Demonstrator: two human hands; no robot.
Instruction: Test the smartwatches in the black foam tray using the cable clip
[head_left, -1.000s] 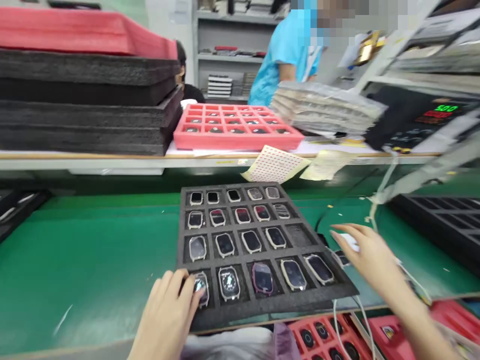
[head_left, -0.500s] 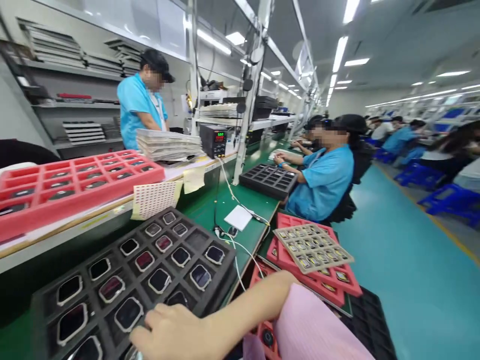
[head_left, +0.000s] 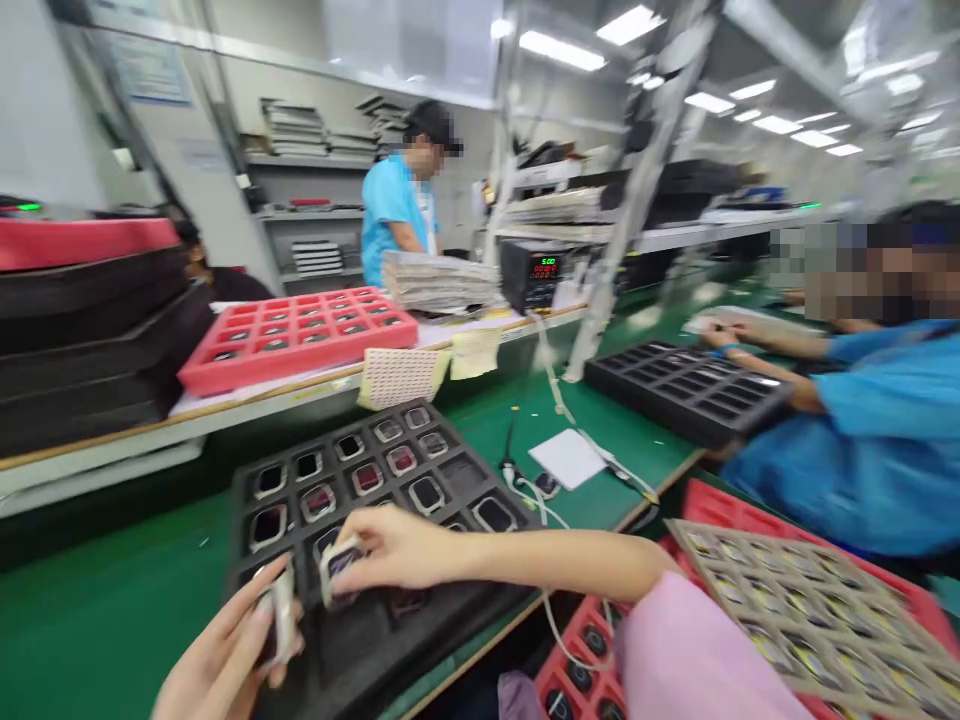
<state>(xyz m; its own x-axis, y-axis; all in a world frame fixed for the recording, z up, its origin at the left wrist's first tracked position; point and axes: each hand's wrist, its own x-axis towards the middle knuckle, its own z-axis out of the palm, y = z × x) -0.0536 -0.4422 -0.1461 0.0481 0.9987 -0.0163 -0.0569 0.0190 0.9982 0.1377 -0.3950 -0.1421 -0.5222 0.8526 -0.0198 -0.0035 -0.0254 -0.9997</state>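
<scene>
Over the near part of a black foam tray [head_left: 345, 655], my left hand [head_left: 225, 640] grips a smartwatch case [head_left: 282, 618] by its edges, tilted on its side. Just right of it, my right hand [head_left: 390, 550] pinches a second smartwatch case [head_left: 341, 568], its dark face turned toward me. Beneath and beyond the hands, the tray's square pockets hold several watch cases [head_left: 368, 478] with light frames and dark or reddish faces. A pocket at the tray's far right [head_left: 459, 477] has no watch in it. My right forearm hides some pockets.
A red foam tray [head_left: 300, 375] sits on the raised shelf beside stacked black trays [head_left: 90, 340]. A white pad [head_left: 568, 458] and cables lie on the green bench. At right are a beige tray [head_left: 810, 610] and a co-worker [head_left: 862, 430] handling another black tray [head_left: 675, 400]. Another person [head_left: 397, 210] stands behind.
My view has swung left. My left hand has come into view holding a watch case, and my right hand now holds one raised above the tray.
</scene>
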